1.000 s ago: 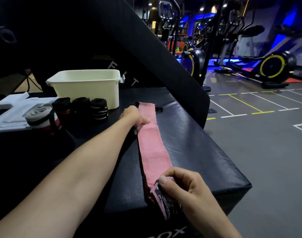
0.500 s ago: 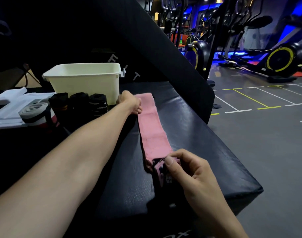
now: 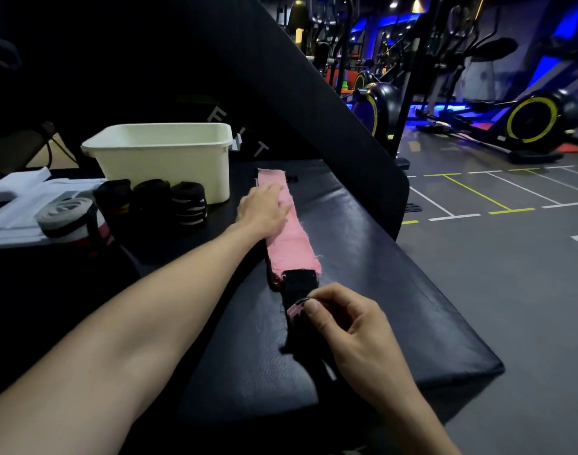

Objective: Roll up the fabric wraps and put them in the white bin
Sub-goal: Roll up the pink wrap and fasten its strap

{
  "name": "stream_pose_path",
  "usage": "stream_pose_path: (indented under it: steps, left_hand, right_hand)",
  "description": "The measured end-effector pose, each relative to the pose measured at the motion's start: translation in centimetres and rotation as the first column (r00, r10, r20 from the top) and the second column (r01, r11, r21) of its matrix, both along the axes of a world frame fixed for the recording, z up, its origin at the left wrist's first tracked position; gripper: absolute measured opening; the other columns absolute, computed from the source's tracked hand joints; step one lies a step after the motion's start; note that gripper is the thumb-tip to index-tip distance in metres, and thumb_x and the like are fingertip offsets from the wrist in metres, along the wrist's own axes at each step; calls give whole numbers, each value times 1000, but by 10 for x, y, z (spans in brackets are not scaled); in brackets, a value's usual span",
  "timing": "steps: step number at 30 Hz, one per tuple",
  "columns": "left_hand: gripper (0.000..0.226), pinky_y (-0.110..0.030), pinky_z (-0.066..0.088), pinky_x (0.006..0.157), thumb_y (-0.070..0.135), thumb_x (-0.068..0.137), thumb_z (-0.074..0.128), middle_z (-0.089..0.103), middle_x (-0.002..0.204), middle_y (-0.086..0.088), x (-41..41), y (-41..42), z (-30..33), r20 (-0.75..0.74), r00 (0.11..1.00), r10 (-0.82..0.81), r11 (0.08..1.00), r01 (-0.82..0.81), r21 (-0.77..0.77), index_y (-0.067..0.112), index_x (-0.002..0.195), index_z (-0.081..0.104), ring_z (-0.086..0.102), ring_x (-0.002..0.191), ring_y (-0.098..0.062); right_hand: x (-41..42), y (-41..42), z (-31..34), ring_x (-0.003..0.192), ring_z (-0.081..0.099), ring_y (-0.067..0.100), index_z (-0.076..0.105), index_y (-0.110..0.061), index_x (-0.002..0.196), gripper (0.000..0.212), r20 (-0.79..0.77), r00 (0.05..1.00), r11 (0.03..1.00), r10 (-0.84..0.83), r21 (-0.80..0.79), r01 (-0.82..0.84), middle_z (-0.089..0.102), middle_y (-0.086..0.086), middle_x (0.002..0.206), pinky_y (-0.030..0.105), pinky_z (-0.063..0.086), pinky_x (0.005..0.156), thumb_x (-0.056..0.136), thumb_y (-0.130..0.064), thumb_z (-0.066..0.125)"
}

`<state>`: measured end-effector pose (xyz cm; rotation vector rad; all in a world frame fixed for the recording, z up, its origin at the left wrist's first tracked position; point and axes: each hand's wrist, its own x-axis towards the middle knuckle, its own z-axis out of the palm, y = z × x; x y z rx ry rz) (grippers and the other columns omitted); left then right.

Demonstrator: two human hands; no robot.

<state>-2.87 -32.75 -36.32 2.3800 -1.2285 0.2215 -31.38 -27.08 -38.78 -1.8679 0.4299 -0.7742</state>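
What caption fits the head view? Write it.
Left hand flattens pink wrap; right hand pinches its near end.

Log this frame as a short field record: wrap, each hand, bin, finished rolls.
wrap: pink wrap lying flat and unrolled on the black pad
left hand: left hand pressing flat on the far part
right hand: right hand pinching the near black end
bin: white bin, contents hidden
rolls: four rolled wraps beside the bin
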Motion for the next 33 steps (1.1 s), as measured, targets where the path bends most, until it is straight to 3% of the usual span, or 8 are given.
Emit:
stream_pose_path:
  steps: [3, 6, 9, 12, 16, 22, 27, 33]
  left_hand:
    - [29, -39, 45, 105, 36, 97, 58, 66, 127, 3, -22, 29, 13, -33, 973, -229, 956, 219, -195, 22, 116, 74, 58, 119, -20]
    - [22, -35, 53, 91, 39, 92, 64, 68, 102, 13, -54, 74, 5, -56, 888, -456, 879, 440, -180, 24, 97, 79, 65, 94, -9]
    - [8, -25, 53, 75, 29, 92, 74, 63, 89, 21, -79, 113, 4, -26, 844, -536, 836, 527, -152, 25, 94, 80, 65, 80, -6]
    - [3, -18, 50, 71, 24, 90, 79, 71, 83, 21, -98, 142, 17, -207, 804, -557, 827, 516, -223, 26, 92, 81, 69, 78, -5]
    - [7, -35, 58, 76, 32, 87, 82, 77, 85, 13, -122, 174, 14, -343, 753, -561, 827, 525, -200, 29, 93, 82, 73, 80, -11]
    - [28, -34, 56, 73, 58, 77, 72, 71, 90, 26, -145, 194, -9, -146, 878, -456, 882, 424, -204, 38, 97, 75, 67, 78, -1]
    - [19, -33, 56, 71, 48, 78, 76, 72, 87, 22, -150, 196, -17, -93, 903, -420, 874, 375, -310, 36, 93, 75, 68, 78, 0]
    - [15, -34, 56, 68, 41, 75, 81, 72, 83, 22, -150, 199, -19, -167, 882, -441, 861, 364, -355, 36, 88, 78, 69, 76, -5]
  right_hand:
    - [-2, 2, 1, 81, 70, 7, 73, -22, 84, 11, 1, 1000, 1000, -18, -6, 18, 74, -6, 84, 25, 53, 78, 94, -18, 71]
    - [-4, 3, -2, 87, 69, 13, 75, -27, 82, 10, 10, 996, 994, -94, -59, 94, 68, -7, 92, 33, 55, 81, 91, -21, 75]
    - [-13, 6, -5, 87, 65, 9, 78, -33, 79, 9, -46, 984, 977, -174, -137, 166, 62, -11, 92, 22, 49, 74, 87, -30, 77]
    - [-24, 6, -5, 77, 61, 7, 79, -36, 79, 7, -83, 979, 972, -188, -162, 173, 59, -11, 85, 14, 42, 67, 85, -34, 77]
    - [-31, 8, -2, 73, 62, 10, 81, -37, 81, 9, -75, 985, 975, -157, -169, 143, 60, -9, 81, 16, 44, 64, 86, -31, 77]
    - [-29, 12, -5, 73, 67, 12, 82, -34, 81, 10, -43, 987, 969, -155, -199, 144, 63, -8, 80, 18, 49, 67, 87, -27, 77]
    - [-27, 14, -11, 77, 66, 12, 80, -35, 84, 4, -16, 978, 929, -208, -316, 192, 65, -12, 79, 37, 54, 70, 85, -33, 78]
    - [-35, 12, -11, 89, 63, 9, 80, -32, 95, 13, -33, 975, 844, -222, -507, 175, 60, -20, 92, 23, 51, 72, 83, -38, 79]
